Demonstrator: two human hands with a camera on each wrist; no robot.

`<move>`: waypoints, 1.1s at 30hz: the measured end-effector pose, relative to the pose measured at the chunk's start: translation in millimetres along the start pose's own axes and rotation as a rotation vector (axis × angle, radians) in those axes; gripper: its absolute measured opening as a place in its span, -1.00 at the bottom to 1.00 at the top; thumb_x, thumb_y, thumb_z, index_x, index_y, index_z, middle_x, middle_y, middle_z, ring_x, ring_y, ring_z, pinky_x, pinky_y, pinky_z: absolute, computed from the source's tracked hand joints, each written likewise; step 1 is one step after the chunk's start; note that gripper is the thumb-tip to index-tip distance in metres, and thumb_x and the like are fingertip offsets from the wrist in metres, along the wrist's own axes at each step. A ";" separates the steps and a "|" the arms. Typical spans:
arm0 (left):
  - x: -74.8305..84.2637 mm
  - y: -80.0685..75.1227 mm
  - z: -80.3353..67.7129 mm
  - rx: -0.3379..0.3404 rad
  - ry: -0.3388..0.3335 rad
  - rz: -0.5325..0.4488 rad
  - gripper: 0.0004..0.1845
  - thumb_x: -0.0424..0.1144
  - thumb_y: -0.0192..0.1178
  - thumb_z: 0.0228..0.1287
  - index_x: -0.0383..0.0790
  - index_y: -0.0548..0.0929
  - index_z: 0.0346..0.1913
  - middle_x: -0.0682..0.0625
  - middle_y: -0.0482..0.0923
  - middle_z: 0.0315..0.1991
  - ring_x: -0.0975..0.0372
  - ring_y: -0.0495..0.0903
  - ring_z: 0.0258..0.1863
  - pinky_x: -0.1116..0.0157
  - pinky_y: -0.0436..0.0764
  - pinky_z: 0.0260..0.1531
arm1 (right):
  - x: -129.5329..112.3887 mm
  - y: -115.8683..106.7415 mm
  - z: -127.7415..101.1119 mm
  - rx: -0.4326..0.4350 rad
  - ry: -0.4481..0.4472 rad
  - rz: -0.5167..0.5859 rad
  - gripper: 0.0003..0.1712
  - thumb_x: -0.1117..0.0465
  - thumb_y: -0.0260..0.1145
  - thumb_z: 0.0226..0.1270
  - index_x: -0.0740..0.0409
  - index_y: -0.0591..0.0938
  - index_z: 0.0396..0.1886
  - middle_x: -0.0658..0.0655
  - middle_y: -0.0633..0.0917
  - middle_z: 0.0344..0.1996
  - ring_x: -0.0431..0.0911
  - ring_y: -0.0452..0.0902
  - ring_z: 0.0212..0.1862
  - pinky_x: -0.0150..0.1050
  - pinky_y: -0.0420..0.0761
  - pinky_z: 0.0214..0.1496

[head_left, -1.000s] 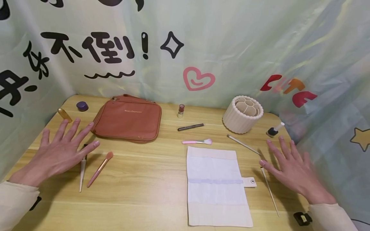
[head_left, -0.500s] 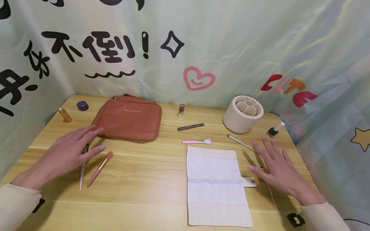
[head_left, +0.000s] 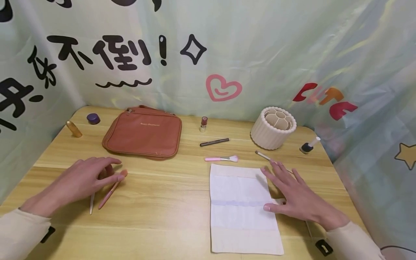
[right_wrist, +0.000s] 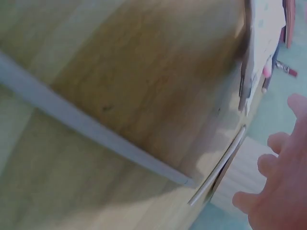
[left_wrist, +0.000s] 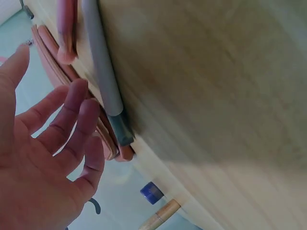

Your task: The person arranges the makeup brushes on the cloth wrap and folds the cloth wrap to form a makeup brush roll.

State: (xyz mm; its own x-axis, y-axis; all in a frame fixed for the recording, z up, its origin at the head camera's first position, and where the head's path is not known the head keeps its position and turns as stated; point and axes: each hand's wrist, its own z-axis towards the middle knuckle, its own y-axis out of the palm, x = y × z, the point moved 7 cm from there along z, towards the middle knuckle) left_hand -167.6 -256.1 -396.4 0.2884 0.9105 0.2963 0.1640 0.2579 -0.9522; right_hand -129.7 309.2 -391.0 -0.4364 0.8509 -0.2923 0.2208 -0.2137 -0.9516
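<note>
Hands, two, lower frame. Left hand (head_left: 82, 177), grip loose and apart, over grey brush (head_left: 92, 203) and pink brush (head_left: 112, 187), lower left. Right hand (head_left: 294, 196), grip spread flat, on white cloth roll (head_left: 240, 213), lower centre of surface (head_left: 169, 202).

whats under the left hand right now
Under the left hand lie two brushes: a pink brush and a grey-handled brush. The hand covers the grey one's head end.

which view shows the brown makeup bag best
The head view: the whole brown makeup bag lies flat and closed at the back left of the table. The left wrist view catches only its edge, seen side-on past the left hand. The right wrist view shows just a sliver at the frame's top right.
</note>
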 end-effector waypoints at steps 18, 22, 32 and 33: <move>3.3 15.9 -1.8 -0.067 0.038 -0.051 -0.52 0.10 0.44 0.46 -0.04 0.68 0.29 0.36 0.56 -0.39 0.53 0.45 -0.45 0.34 0.47 -0.41 | -16.9 15.5 14.8 -0.067 -0.162 -0.123 0.33 -0.70 0.35 0.16 -0.16 0.22 0.78 0.30 0.15 0.76 0.28 0.13 0.72 0.62 0.09 0.52; 5.6 17.3 -1.1 -0.067 0.034 -0.043 -0.56 0.04 0.44 0.47 -0.03 0.68 0.28 0.33 0.54 -0.38 0.50 0.40 -0.48 0.36 0.42 -0.45 | -17.5 19.0 14.8 -0.081 -0.162 -0.124 0.34 -0.71 0.33 0.16 -0.13 0.22 0.78 0.31 0.13 0.76 0.31 0.14 0.72 0.64 0.10 0.51; 13.9 12.4 6.5 -0.079 0.050 -0.134 -0.63 0.01 0.36 0.57 -0.05 0.69 0.27 0.32 0.61 -0.35 0.51 0.51 -0.44 0.35 0.55 -0.34 | -27.5 23.5 22.0 -0.110 -0.141 -0.129 0.34 -0.72 0.30 0.20 -0.17 0.16 0.80 0.27 0.07 0.78 0.28 0.10 0.74 0.63 0.05 0.56; 15.9 11.0 8.2 -0.085 0.047 -0.165 -0.63 0.02 0.34 0.58 -0.05 0.69 0.28 0.30 0.63 -0.33 0.50 0.54 -0.42 0.35 0.56 -0.33 | -29.3 24.0 23.6 -0.113 -0.140 -0.130 0.34 -0.72 0.29 0.20 -0.17 0.15 0.81 0.27 0.07 0.78 0.28 0.09 0.75 0.63 0.04 0.56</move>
State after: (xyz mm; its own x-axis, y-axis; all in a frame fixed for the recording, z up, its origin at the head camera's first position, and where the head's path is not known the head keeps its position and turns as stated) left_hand -169.0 -236.1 -402.8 0.2944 0.8417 0.4526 0.2912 0.3720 -0.8814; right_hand -132.1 267.9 -407.6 -0.5830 0.7909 -0.1859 0.2478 -0.0448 -0.9678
